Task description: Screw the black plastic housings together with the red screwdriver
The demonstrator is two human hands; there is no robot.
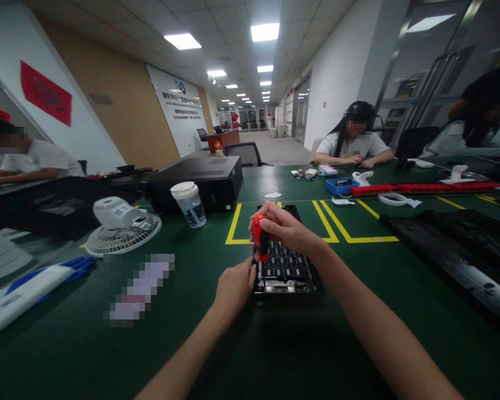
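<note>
In my right hand [285, 226] is a screwdriver [259, 236] with a red and black handle, its shaft pointing down. The tip meets the near left part of a black casing [289, 264], which has rows of rounded cells inside and a metal strip along the near end. My left hand [235, 283] is closed at the casing's left edge, thumb and fingers against the rim. The far part of the casing is partly hidden behind my right hand.
Left are a lidded clear cup [189, 204], a white fan [123, 225] and a large black box [200, 180]. Right lies a long black panel [454, 261]. Beyond are a blue tray [340, 185], a tape roll [392, 199] and a seated person [354, 141]. Yellow tape marks the green table.
</note>
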